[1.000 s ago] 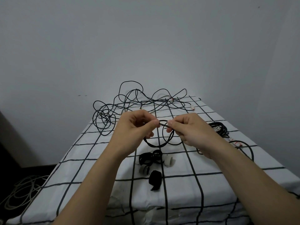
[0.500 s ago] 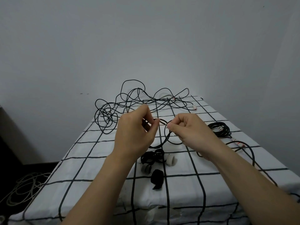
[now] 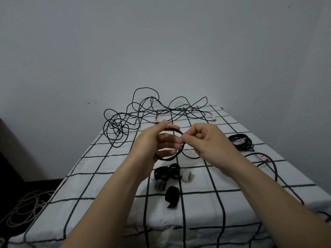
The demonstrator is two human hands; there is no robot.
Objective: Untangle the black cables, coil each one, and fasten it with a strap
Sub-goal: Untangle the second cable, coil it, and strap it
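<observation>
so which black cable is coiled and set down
The tight coil on the cloth's right side. The far pile is tangled; left hand and right hand hold the loop.

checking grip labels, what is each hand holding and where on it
The left hand grips the black cable coil, fingers through its loop; the right hand pinches the coil's right edge.

On the table (image 3: pixel 200 203), straps (image 3: pixel 168 173) lie before the tangled cables (image 3: pixel 143 111); coiled cable (image 3: pixel 240 141) right.

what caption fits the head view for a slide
Over a checked table, left hand and right hand hold a black cable loop; straps beneath, tangled cables behind.
</observation>
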